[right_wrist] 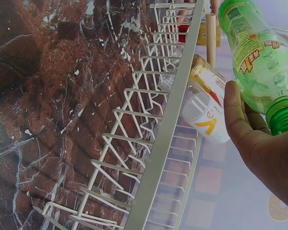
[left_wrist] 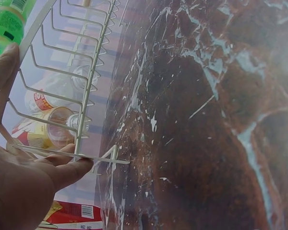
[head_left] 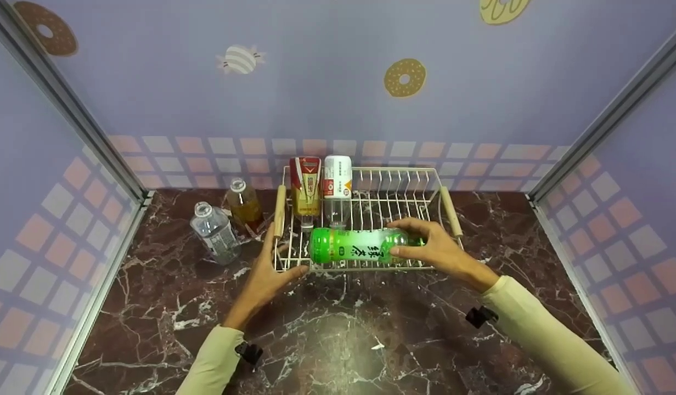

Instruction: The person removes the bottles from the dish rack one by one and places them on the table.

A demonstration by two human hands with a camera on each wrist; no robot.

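My right hand (head_left: 439,252) grips a green plastic bottle (head_left: 351,245) near its capped neck. The bottle lies sideways above the front of a cream wire dish rack (head_left: 371,269), its cap end to the right; in the right wrist view the green bottle (right_wrist: 252,52) is tilted above the rim. At the rack's front left corner, my left hand (head_left: 269,282) holds the frame, its thumb at the front rim and fingers by the side wires. Inside the rack, towards the back left, a bottle with a red and gold label (head_left: 306,189) stands neck down beside a white-labelled bottle (head_left: 338,178).
Left of the rack, a clear bottle (head_left: 217,238) and a bottle of amber liquid (head_left: 244,208) stand uncapped on the dark marbled surface (head_left: 338,334). Wooden handles (head_left: 451,212) flank the rack. Patterned panels (head_left: 338,109) enclose the back and both sides.
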